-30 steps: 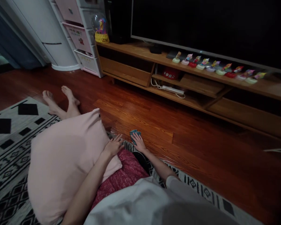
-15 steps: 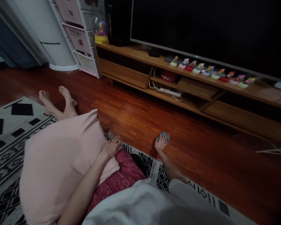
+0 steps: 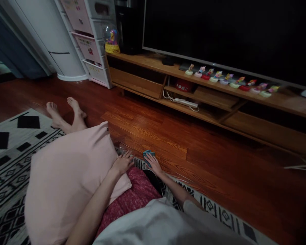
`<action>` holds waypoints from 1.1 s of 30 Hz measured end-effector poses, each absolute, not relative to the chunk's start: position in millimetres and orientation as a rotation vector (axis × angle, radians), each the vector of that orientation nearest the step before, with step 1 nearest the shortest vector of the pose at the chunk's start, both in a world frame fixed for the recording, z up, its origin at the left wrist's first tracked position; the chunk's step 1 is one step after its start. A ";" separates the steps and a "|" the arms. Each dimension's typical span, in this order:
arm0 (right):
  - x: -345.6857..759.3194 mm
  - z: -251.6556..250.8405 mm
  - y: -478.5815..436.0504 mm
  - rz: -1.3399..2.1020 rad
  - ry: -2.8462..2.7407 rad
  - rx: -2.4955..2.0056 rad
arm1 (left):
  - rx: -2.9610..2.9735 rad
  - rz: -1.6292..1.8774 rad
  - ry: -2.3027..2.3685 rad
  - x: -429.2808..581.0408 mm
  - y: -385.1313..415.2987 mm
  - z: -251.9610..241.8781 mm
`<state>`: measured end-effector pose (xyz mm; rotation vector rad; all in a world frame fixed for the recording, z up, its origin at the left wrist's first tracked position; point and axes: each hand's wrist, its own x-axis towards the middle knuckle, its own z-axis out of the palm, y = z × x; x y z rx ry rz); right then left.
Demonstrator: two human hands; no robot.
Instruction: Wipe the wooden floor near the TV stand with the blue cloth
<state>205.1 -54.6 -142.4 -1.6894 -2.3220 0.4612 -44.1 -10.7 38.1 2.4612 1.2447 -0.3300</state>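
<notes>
My right hand [image 3: 153, 164] holds a folded blue cloth [image 3: 147, 152] down against the wooden floor, close to the rug's edge. Its fingers lie over the cloth and hide much of it. On the corner of a pale pink pillow [image 3: 66, 177] rests my left hand [image 3: 123, 162], palm down, fingers apart, gripping nothing. The pillow covers part of my legs. Between my right forearm and my dark red shorts [image 3: 135, 195] is a black thing with a curved pale rim [image 3: 153, 178], mostly hidden.
A long wooden TV stand [image 3: 140, 86] crosses beyond the floor [image 3: 148, 126], bearing a TV [image 3: 219, 37] and a row of small figures [image 3: 225, 80]. My bare feet [image 3: 75, 107] lie left, by the patterned rug [image 3: 5, 170]. A drawer unit [image 3: 97, 73] stands behind them.
My right hand has slid the blue cloth leftward over the floor, nearer to my left hand. My left hand stays on the pillow. The view has shifted slightly.
</notes>
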 end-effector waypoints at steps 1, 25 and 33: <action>204.8 -140.9 -47.6 0.456 -2.280 -1.719 | 2.459 -0.329 1.246 -43.9 -10.9 38.6; 266.0 -155.2 -77.1 0.438 -2.087 -1.883 | 2.428 -0.310 1.242 -42.9 -11.9 42.6; 253.0 -118.6 50.5 0.527 -1.802 -2.280 | 2.417 -0.381 1.270 -40.6 -10.7 48.9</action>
